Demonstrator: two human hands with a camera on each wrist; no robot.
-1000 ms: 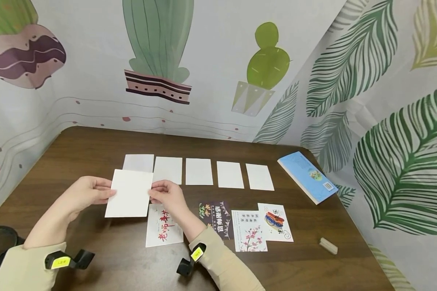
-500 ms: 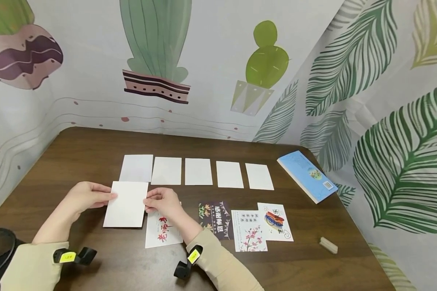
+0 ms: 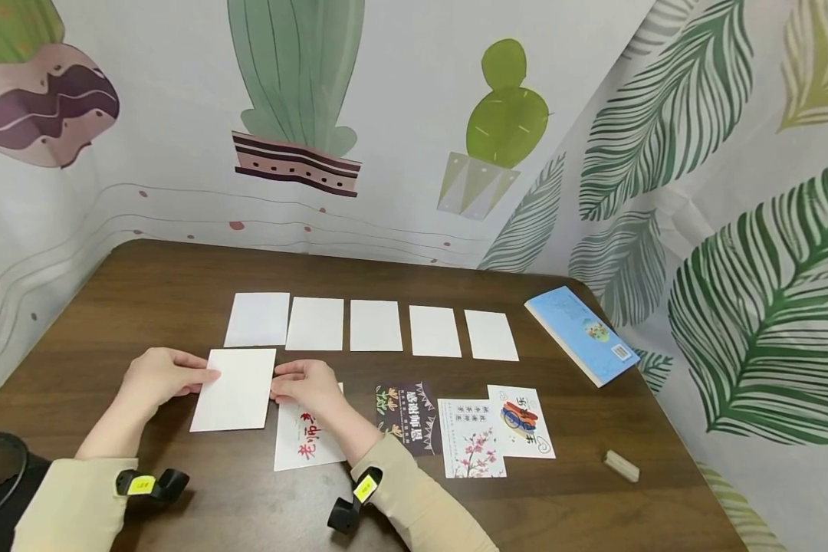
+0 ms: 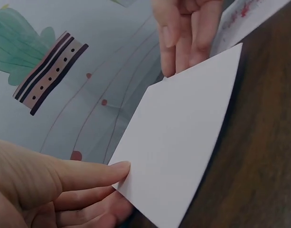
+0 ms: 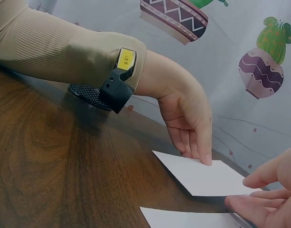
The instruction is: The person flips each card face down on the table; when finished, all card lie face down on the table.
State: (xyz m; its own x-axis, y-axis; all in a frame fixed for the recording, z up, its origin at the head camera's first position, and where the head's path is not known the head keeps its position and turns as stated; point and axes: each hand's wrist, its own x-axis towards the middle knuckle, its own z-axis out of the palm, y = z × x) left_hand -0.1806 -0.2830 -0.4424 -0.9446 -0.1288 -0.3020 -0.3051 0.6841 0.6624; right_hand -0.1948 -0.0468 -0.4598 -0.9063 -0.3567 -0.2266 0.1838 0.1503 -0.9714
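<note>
My left hand [image 3: 162, 379] pinches the left edge of a blank white card [image 3: 234, 389], thumb on top. A dark shadow lies under the card, just over the table. At its opposite edge is my right hand [image 3: 310, 387], its fingertips by the edge. In the right wrist view, the right thumb [image 5: 259, 175] and fingers are spread apart around the card's corner. A white card with red writing [image 3: 307, 445] lies partly under the right hand. Behind, several blank white cards form a row, the leftmost blank card [image 3: 257, 320] directly beyond the held one.
Right of my right hand lie a dark purple card [image 3: 409, 418], a pink-blossom card [image 3: 474, 441] and a colourful printed card [image 3: 524, 422] that overlap in part. A blue book [image 3: 583, 335] sits near the right edge, with a small pale block [image 3: 622, 465] nearer me.
The card has come toward me and slightly left, lowering to the table, uncovering the leftmost card of the row. Both hands moved with it; the right fingers have loosened at its edge.
</note>
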